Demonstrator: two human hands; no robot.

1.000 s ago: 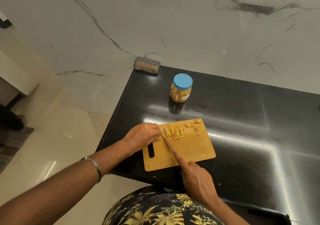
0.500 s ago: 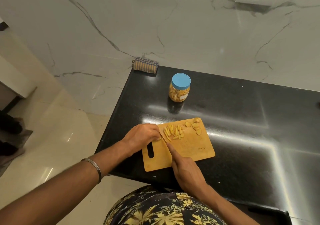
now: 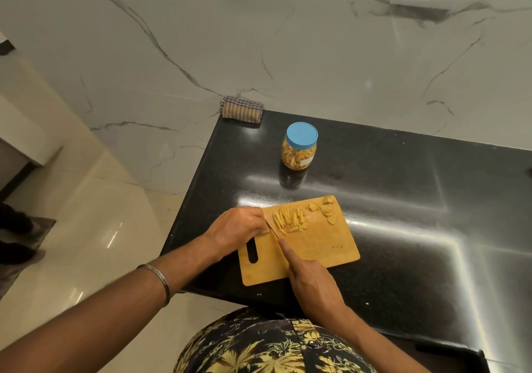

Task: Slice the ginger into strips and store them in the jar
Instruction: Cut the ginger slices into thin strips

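While the right hand [image 3: 313,286] holds the knife [image 3: 273,229] and the left hand [image 3: 239,227] pins ginger, strips [image 3: 289,219] are cut; slices [image 3: 328,211] remain, jar [image 3: 299,146] still capped.

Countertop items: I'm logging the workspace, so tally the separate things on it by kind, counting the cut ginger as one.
Jar: 1
Cutting board: 1
Knife: 1
Folded cloth: 1
Cut ginger: 1
Total: 5
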